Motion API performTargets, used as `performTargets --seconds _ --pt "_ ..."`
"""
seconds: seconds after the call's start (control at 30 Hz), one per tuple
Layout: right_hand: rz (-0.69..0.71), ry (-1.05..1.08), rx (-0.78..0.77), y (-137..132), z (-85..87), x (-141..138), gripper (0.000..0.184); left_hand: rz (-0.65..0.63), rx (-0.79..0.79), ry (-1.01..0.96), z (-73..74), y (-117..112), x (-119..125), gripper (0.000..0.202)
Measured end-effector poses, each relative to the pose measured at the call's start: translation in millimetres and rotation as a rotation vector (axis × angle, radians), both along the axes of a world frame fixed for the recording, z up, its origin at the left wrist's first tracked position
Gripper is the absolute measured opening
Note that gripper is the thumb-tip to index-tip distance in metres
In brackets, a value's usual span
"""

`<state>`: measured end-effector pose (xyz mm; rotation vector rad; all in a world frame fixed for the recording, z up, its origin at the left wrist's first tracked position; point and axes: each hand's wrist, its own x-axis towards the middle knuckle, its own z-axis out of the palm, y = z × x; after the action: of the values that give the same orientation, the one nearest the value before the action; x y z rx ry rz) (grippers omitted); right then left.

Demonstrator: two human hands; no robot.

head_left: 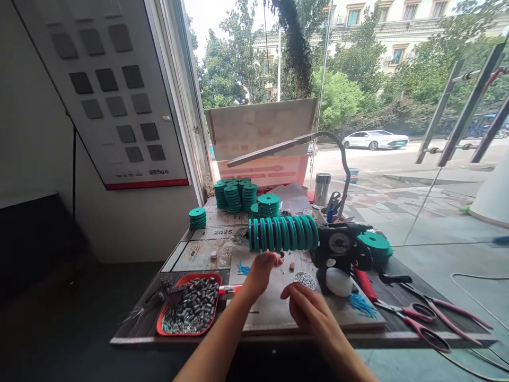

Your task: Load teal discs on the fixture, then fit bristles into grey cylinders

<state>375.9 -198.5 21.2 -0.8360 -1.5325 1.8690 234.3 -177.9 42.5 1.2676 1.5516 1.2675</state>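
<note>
Green spools (pixel 283 234) sit in a row on the black winding machine (pixel 325 255), left of its dial (pixel 340 243). Just below them we hold our left hand (pixel 263 266), fingers curled; we cannot tell whether it grips anything. Our right hand (pixel 307 306) bends near white pellets (pixel 304 279) (its grasp likewise hidden).

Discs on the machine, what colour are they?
The discs are teal green, best seen in the head view.

White car (pixel 376 139) spotted outside | green trees (pixel 338 95) glimpsed behind | pale building (pixel 417 24) half-screened by them | dark-squared board (pixel 133 77) seen far left
</note>
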Motion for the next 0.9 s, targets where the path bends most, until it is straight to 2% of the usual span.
performTargets --seconds 0.1,0.2,0.3,0.37,0.47,0.53,0.63,0.7,0.77,0.83,0.9 --pt "-0.108 0.001 0.054 9 -0.1 4 0.065 -0.09 -0.101 -0.034 -0.2 -28 5 0.039" --pt "-0.175 -0.011 0.102 24 6.9 1 0.076 -0.138 -0.186 -0.055 2.2 -45 13 0.031" --pt "-0.066 -0.035 0.109 31 19.4 -6 0.081 -0.169 -0.254 -0.043 0.3 -55 24 0.026" --pt "0.028 -0.057 0.106 28 24.7 -10 0.075 -0.188 -0.303 -0.015 -4.9 -60 32 0.023" --pt "0.112 -0.091 0.105 20 22.2 -12 0.064 -0.219 -0.339 0.056 -9.4 -73 36 0.026" --pt "0.133 -0.105 0.1 16 15.8 -10 0.062 -0.248 -0.341 0.113 -3.4 -83 29 0.027" --pt "0.142 -0.113 0.081 10 6.9 -4 0.064 -0.257 -0.341 0.201 16.8 -90 2 0.021" --pt "0.163 -0.117 0.058 5 3.2 -1 0.066 -0.163 -0.299 0.252 27.9 -81 -20 0.033" --pt "0.189 -0.123 0.03 -1 0.3 -1 0.069 0.012 -0.218 0.301 30.1 -60 -39 0.046" --pt "0.194 -0.129 0.002 -5 -3.2 -2 0.072 0.104 -0.16 0.344 23.7 -30 -50 0.046" --pt "0.186 -0.132 -0.019 -8 -7.6 -5 0.074 0.081 -0.16 0.355 13.7 -1 -53 0.042"
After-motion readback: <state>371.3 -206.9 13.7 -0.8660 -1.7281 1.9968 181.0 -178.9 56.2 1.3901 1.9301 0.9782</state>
